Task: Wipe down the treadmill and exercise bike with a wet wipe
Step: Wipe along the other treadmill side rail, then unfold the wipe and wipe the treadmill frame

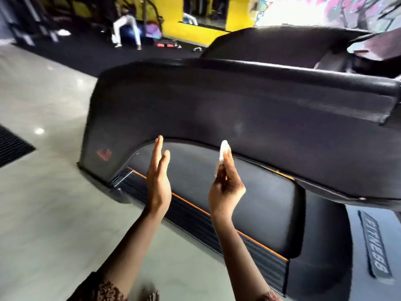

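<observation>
Hands up side by side, apart: left hand flat, fingers straight, holding nothing; right hand pinches a white wet wipe at its fingertips. Treadmill shroud just beyond both hands, wipe near its lower edge; contact unclear.

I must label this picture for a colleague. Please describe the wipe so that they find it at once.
Start at the big black treadmill in the middle. Two hands are raised before its curved lower edge; the right hand pinches the wipe. It is the only small white thing there; the left hand is open and empty.
</observation>
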`<state>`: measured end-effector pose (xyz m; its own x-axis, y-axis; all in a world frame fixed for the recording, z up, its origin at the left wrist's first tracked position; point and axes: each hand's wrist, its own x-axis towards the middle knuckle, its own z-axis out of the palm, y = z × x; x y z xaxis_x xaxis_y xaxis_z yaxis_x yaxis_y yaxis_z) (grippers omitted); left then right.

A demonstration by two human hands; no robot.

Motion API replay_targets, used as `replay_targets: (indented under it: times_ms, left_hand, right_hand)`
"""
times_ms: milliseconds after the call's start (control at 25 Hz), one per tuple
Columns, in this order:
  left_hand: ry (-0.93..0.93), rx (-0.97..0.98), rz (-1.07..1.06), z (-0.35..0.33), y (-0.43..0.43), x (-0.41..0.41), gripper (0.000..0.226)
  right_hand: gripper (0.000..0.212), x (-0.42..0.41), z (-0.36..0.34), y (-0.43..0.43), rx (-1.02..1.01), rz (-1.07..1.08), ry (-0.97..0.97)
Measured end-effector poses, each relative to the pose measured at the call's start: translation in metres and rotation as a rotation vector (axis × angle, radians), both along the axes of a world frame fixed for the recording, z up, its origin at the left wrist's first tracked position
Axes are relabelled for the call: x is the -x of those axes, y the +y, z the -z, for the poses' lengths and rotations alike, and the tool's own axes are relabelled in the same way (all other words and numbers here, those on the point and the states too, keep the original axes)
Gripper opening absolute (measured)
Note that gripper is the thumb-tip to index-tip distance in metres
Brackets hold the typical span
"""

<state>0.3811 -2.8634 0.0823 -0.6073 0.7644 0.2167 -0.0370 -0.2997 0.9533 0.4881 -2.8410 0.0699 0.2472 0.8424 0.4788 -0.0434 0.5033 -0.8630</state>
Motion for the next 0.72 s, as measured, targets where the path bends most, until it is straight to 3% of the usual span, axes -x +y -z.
replay_targets:
  times_ms: [120, 360, 520, 720]
  left_hand:
    - [-0.023, 0.002, -0.071, -0.001, -0.008, 0.033, 0.040]
    - [-0.048, -0.048, -0.220, -0.001, -0.006, 0.125, 0.056]
    - [-0.097, -0.080, -0.368, -0.009, -0.008, 0.198, 0.046]
    - [-0.062, -0.086, -0.489, -0.009, -0.026, 0.277, 0.066]
  right_hand:
    - [0.035, 0.037, -0.008, -0.002, 0.023, -0.081, 0.006]
    - [0.042, 0.144, 0.000, 0.020, 0.126, -0.304, -0.004]
    - [0.044, 0.227, 0.000, 0.034, 0.158, -0.472, -0.024]
    - [0.039, 0.323, 0.004, 0.031, 0.208, -0.640, -0.013]
